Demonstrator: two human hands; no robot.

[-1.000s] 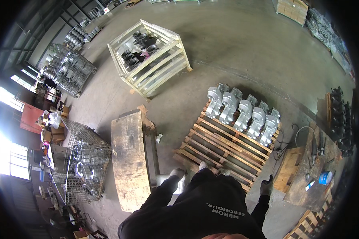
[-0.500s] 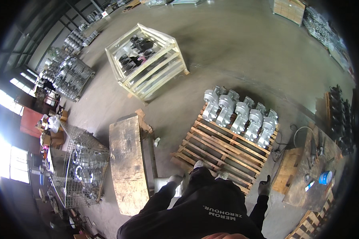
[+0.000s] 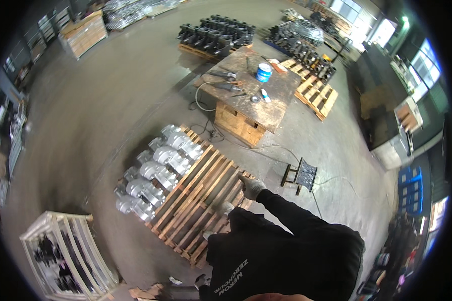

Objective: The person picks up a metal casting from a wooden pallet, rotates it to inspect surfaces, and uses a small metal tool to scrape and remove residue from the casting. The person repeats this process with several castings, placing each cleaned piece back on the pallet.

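Observation:
My right hand (image 3: 253,187), in a pale glove with dark fingertips, hangs over the near right edge of a wooden pallet (image 3: 204,181). Its fingers are partly stretched and nothing shows in them. My left hand (image 3: 202,281) is low beside my body, small and partly covered by my dark clothing; its grip cannot be made out. Along the pallet's far left side stand several silver metal castings (image 3: 157,169) with rounded housings, apart from both hands. My shoes (image 3: 226,207) show at the pallet's near edge.
Beyond the pallet stands a worktable (image 3: 281,111) with a blue tub (image 3: 263,72), tools and a hose. A low metal stand (image 3: 305,173) is to the right, cables around it. Black parts (image 3: 218,37) fill a pallet behind. A slatted crate (image 3: 68,251) is lower left.
My view has swung to the right, so the pallet and castings now lie left of centre and the worktable is ahead. My right arm reaches forward over the pallet's edge.

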